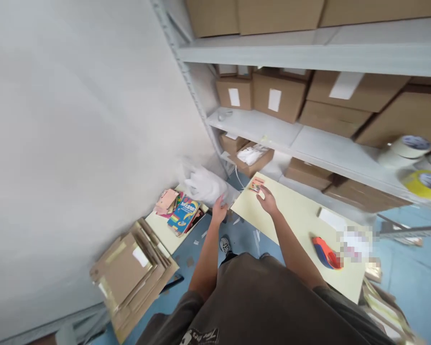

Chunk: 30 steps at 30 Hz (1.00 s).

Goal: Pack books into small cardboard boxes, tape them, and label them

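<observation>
My left hand is at the near edge of a white translucent plastic bag, its fingers closed on the plastic. The bag is bunched up beside a pale board holding a pile of books, a blue one on top. On the cream tabletop, my right hand has its thumb and fingers apart. Its fingertips reach the near edge of a small orange-and-red printed card or booklet, which lies flat at the table's far left corner.
A tape dispenser and a white box lie on the cream table. Shelves with cardboard boxes and tape rolls rise behind it. Flattened cartons are stacked at left. Paper scraps litter the blue floor.
</observation>
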Motion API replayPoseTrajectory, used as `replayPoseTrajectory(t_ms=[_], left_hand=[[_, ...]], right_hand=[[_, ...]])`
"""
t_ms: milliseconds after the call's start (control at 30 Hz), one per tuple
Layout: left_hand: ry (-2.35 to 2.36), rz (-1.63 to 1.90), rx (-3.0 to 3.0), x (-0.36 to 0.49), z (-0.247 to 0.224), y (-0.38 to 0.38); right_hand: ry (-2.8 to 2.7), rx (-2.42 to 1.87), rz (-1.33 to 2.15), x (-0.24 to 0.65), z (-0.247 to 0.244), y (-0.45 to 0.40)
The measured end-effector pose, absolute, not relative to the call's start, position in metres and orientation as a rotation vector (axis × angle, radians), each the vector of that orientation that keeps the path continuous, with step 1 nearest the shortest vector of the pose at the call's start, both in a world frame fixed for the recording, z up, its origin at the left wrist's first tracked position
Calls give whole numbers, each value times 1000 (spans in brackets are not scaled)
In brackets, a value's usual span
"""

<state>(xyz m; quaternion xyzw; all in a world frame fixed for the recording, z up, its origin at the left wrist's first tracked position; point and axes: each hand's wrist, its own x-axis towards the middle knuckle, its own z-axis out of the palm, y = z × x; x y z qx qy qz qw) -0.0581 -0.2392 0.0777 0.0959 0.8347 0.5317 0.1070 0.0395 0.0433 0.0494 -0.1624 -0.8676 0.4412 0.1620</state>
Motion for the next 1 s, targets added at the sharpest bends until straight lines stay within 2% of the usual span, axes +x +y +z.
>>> replayPoseTrajectory(t_ms=[200, 400, 700, 1000], left_hand=[[2571, 1729, -33, -89, 70, -348], [2588, 1778, -129, -151, 57, -418], [2388, 1865, -38, -256, 32, -449], [2266, 1876, -52, -288, 4, -464]], right_hand=[[-2569, -55, 1347, -45, 55, -65], [-2664, 23, 1335, -112, 58, -143], [-2771, -79, 1175, -199, 48, -193], [-3052, -222, 1003, -268, 2, -241]])
